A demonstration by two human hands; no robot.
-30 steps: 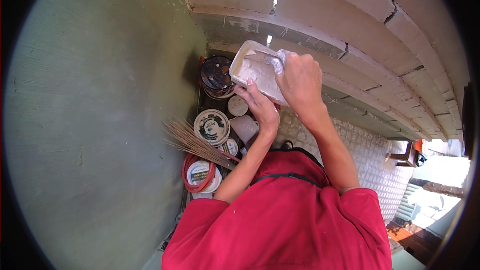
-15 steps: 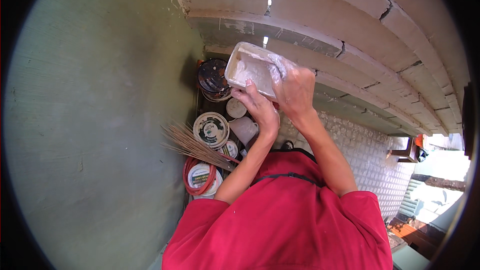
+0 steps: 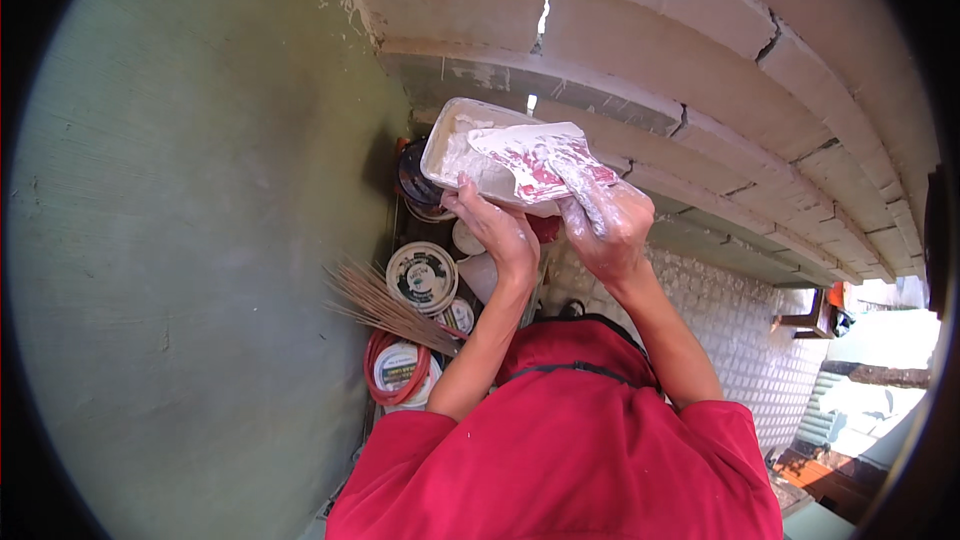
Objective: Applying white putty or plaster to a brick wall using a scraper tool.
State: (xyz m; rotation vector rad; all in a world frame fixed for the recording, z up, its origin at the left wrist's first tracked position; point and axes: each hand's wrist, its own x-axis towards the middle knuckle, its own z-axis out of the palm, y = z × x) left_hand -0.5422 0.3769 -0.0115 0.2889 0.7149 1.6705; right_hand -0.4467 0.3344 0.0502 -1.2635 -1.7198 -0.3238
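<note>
My left hand (image 3: 500,232) grips the near side of a rectangular plastic tub (image 3: 433,148), its thumb over the rim. White paste (image 3: 460,155) coats the inside of the tub. In my right hand (image 3: 614,227) is a flat red putty spreader (image 3: 543,155), smeared with white paste and held tilted above the tub's right part. Its broad end points left and hides part of the tub's opening. White residue covers the fingers of my right hand and the left thumb.
A green-grey plastered wall (image 3: 200,240) rises at left. Along its foot stand a dark bucket (image 3: 418,180), a lidded tub (image 3: 422,277), a bundle of thin sticks (image 3: 385,305) and a coiled red hose (image 3: 375,365). Pale cracked panels (image 3: 640,30) span the far side; paving (image 3: 730,315) lies at right.
My right hand has moved right and nearer, bringing the paste-covered spreader up into view above the tub. The left hand and tub have shifted slightly left and nearer.
</note>
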